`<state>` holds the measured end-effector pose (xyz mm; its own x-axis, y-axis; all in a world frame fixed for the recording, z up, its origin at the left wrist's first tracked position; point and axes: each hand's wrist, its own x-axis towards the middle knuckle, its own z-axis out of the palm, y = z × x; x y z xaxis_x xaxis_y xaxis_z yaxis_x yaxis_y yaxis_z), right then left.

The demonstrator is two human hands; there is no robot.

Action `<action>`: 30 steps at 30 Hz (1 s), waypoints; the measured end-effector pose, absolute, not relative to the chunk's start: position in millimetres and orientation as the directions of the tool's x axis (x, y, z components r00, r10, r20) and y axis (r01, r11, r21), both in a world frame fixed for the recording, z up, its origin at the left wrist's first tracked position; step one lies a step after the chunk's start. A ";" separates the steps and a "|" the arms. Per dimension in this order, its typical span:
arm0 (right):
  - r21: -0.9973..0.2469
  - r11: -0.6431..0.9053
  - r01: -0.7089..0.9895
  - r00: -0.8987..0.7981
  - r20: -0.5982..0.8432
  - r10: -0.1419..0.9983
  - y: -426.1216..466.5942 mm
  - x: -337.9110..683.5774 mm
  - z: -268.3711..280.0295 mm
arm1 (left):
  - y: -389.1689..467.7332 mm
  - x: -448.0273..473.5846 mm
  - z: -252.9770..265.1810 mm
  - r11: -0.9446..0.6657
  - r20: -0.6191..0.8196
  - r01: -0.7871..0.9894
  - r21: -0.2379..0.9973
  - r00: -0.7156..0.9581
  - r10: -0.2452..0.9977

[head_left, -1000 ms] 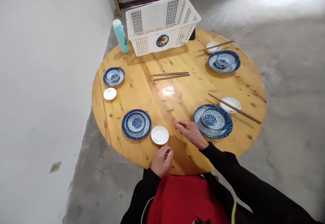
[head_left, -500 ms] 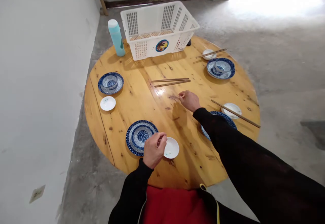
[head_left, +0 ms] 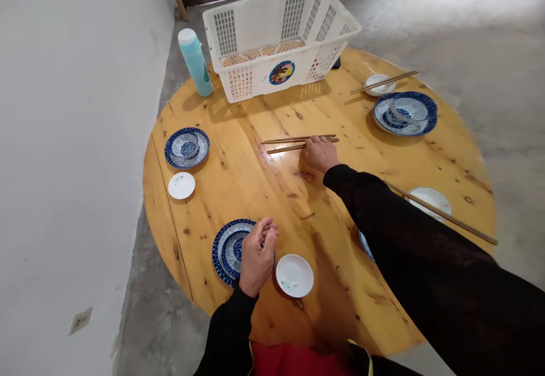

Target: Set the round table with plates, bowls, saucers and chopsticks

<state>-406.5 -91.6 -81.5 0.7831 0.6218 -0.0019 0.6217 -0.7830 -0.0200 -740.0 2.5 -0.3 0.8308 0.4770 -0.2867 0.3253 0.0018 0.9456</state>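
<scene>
My right hand [head_left: 321,153] reaches to the middle of the round table, its fingers closed at the right ends of several brown chopsticks [head_left: 284,147] lying on the wood. How many of them it grips is hidden by the fingers. Loosely curled, with nothing in it, my left hand [head_left: 258,257] hovers over a blue-patterned plate [head_left: 221,251] with a smaller matching dish on it. Just right of that hand sits a small white dish [head_left: 294,275]. My right sleeve covers most of another blue plate [head_left: 365,245].
A white plastic basket [head_left: 255,80] and a light-blue bottle [head_left: 196,63] stand at the back. A blue plate with bowl [head_left: 187,147] and white saucer [head_left: 181,186] sit left. At far right are a plate with bowl [head_left: 404,113] and chopsticks [head_left: 402,79] on a saucer; nearer lie more chopsticks [head_left: 455,224].
My right hand has moved forward from in front of the central chopsticks and closed at their right ends. My left hand stays over the near plate, its fingers slightly looser. The view has shifted.
</scene>
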 end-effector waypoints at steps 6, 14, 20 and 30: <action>0.025 -0.741 0.671 0.741 -0.001 0.671 -90.1 -396.5 -83.5 | 5.8 -738.9 4.2 -0.010 -0.283 0.330 0.944 0.826 0.488; 0.030 -0.714 0.699 0.715 -0.001 0.700 -88.3 -399.6 -82.6 | -6.1 -740.7 1.3 -0.050 -0.279 0.337 0.940 0.845 0.456; 0.029 -0.699 0.715 0.699 -0.037 0.714 -88.2 -403.9 -79.4 | -6.4 -746.3 -1.6 -0.085 -0.262 0.335 0.938 0.849 0.458; 0.071 -0.725 0.685 0.719 -0.223 0.658 -82.8 -430.0 -69.1 | -5.3 -757.1 -3.3 -0.112 -0.241 0.313 0.943 0.876 0.418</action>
<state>-430.0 -82.8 -69.1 0.7193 0.6580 -0.2227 0.6851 -0.7250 0.0707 -757.1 -5.3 -3.3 0.8761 0.4177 -0.2409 0.3128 -0.1122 0.9432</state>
